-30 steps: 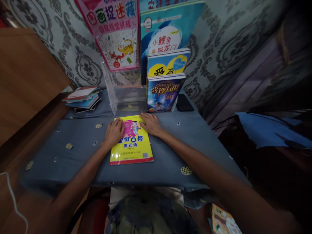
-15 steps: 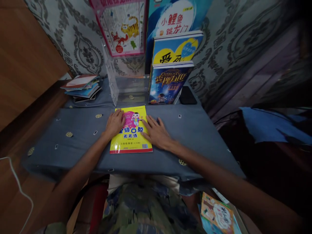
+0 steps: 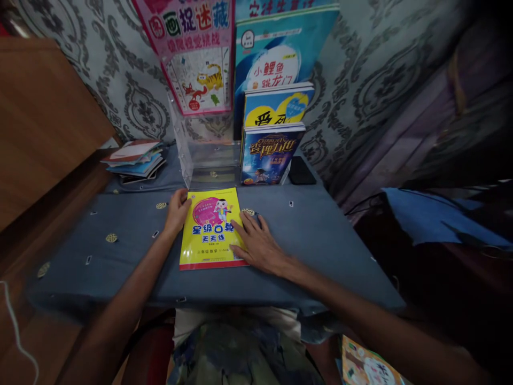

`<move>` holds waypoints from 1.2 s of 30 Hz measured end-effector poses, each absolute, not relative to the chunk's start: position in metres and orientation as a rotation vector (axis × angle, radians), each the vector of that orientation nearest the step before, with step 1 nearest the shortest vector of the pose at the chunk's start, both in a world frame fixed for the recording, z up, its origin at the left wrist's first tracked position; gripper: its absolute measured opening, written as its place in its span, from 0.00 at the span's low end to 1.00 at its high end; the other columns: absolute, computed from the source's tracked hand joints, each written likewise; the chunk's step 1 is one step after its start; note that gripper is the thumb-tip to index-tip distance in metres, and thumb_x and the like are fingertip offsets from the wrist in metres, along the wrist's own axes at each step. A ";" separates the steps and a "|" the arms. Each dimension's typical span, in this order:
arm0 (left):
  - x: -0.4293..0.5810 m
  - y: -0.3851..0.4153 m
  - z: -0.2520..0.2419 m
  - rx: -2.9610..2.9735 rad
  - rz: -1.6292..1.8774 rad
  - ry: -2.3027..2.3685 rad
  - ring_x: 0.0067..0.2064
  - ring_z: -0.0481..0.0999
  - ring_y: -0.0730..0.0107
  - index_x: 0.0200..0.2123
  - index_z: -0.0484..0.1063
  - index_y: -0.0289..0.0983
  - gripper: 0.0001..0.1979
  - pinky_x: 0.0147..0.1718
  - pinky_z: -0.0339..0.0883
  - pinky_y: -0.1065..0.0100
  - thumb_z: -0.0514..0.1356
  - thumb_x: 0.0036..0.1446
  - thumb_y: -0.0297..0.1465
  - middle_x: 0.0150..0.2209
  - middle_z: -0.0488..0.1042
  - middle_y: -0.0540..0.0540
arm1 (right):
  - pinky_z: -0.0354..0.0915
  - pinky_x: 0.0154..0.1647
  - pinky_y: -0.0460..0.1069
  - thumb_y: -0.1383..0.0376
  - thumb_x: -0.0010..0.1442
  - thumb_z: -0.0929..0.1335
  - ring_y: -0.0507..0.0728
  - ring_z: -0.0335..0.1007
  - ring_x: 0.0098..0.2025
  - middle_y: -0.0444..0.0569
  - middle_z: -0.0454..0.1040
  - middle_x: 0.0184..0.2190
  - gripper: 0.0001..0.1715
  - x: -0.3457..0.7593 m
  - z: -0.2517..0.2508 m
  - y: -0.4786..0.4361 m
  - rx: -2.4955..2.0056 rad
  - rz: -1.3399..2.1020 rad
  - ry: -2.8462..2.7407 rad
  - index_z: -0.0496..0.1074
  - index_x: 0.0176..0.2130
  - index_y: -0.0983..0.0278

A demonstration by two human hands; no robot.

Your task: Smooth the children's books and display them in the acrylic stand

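A yellow workbook with a pink circle and a cartoon child on its cover lies flat on the blue cloth-covered table. My left hand rests at the book's upper left edge, fingers curled against it. My right hand lies flat at the lower right edge, fingers spread, touching the cover. The book stays closed.
A clear acrylic stand sits behind the workbook, holding upright books on its right. Large picture books lean on the patterned wall. A stack of thin books lies far left; a black phone lies far right.
My left hand slid off the cover to the book's left edge. My right hand moved down along the right edge toward the lower corner. The book has hardly moved.
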State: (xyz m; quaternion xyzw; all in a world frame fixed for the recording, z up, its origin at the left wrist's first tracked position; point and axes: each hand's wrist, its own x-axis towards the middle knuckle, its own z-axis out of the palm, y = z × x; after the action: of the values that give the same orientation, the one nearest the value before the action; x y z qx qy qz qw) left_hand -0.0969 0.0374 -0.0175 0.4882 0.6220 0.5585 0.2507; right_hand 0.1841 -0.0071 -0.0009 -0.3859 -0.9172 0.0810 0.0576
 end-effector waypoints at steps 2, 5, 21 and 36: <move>-0.099 0.038 -0.013 0.970 1.577 1.566 0.47 0.79 0.60 0.44 0.69 0.38 0.16 0.42 0.75 0.63 0.62 0.50 0.29 0.43 0.77 0.44 | 0.45 0.70 0.70 0.50 0.68 0.63 0.73 0.44 0.73 0.70 0.54 0.70 0.39 0.180 -0.001 -0.003 -1.198 0.283 -2.757 0.58 0.68 0.69; -0.097 0.034 -0.010 0.721 1.484 1.417 0.38 0.81 0.62 0.40 0.69 0.36 0.15 0.35 0.76 0.66 0.64 0.46 0.26 0.36 0.79 0.45 | 0.45 0.70 0.69 0.49 0.67 0.64 0.73 0.44 0.73 0.69 0.54 0.70 0.40 0.173 -0.002 0.005 -1.232 0.324 -2.712 0.58 0.68 0.68; -0.077 0.022 0.005 0.518 1.409 1.175 0.32 0.83 0.63 0.39 0.71 0.36 0.07 0.36 0.80 0.62 0.65 0.56 0.26 0.31 0.81 0.46 | 0.74 0.49 0.62 0.54 0.61 0.69 0.65 0.77 0.50 0.56 0.75 0.55 0.38 0.175 -0.023 0.033 -0.856 1.411 -1.565 0.57 0.66 0.58; -0.060 0.022 -0.007 0.586 1.463 1.101 0.30 0.81 0.69 0.37 0.71 0.37 0.13 0.35 0.78 0.67 0.70 0.52 0.34 0.31 0.80 0.49 | 0.75 0.49 0.56 0.60 0.53 0.77 0.58 0.81 0.41 0.50 0.83 0.41 0.22 0.169 -0.005 0.024 -0.612 2.167 -0.851 0.74 0.46 0.63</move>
State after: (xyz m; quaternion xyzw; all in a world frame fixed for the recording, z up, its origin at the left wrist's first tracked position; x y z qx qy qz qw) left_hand -0.0603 0.0221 -0.0069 0.2498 0.4695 0.6241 0.5724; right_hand 0.1686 0.0242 -0.0048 -0.2375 -0.3300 0.8401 0.3592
